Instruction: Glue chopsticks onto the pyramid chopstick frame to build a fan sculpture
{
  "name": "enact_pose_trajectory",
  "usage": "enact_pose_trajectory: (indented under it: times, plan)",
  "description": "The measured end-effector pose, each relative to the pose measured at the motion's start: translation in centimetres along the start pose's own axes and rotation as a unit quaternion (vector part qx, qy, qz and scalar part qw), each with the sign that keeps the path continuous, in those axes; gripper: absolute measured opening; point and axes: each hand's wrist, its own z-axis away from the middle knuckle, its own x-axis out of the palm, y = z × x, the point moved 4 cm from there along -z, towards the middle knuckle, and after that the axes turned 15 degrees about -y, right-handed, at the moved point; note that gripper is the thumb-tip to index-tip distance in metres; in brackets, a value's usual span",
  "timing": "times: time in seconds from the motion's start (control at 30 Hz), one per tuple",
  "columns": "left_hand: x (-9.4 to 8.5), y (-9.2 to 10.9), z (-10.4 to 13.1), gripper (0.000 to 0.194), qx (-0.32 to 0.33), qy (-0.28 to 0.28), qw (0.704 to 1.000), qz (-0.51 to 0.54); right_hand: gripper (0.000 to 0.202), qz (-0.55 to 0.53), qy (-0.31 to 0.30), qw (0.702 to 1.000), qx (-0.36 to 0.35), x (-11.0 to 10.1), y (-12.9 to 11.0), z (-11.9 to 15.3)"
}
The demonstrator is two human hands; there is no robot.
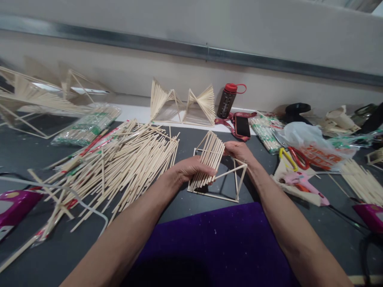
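Note:
A wooden stick frame (214, 196) stands on the dark table in front of me, with a fanned row of thin sticks (212, 153) slanting across its left part. My left hand (194, 168) is closed on the lower end of that row, thumb on top and the other fingers mostly hidden beneath. At the row's upper right end, my right hand (237, 150) is closed, its fingertips pinching the edge and partly out of sight. The frame's right side is open, with bare struts. To the left lies a large pile of loose sticks (128, 163).
Two finished-looking twisted stick models (167, 99) stand by the wall, near a red-capped bottle (227, 100) and a phone (241, 126). A pink glue gun (302, 185), scissors (299, 158) and a plastic bag (314, 145) are at right. Packed sticks (86, 123) lie at left.

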Motion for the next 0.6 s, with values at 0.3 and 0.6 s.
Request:
enact_pose_trajectory:
  times: [0.3,0.6]
  plan:
    - [0.12,0.12,-0.06,0.024,0.007,0.000,1.000,0.003,0.032,0.011,-0.002,1.000,0.007,-0.13,0.10,-0.19]
    - [-0.18,-0.03,-0.05,0.027,-0.008,0.007,1.000,0.003,0.033,-0.013,0.007,1.000,0.007,0.01,0.10,-0.10]
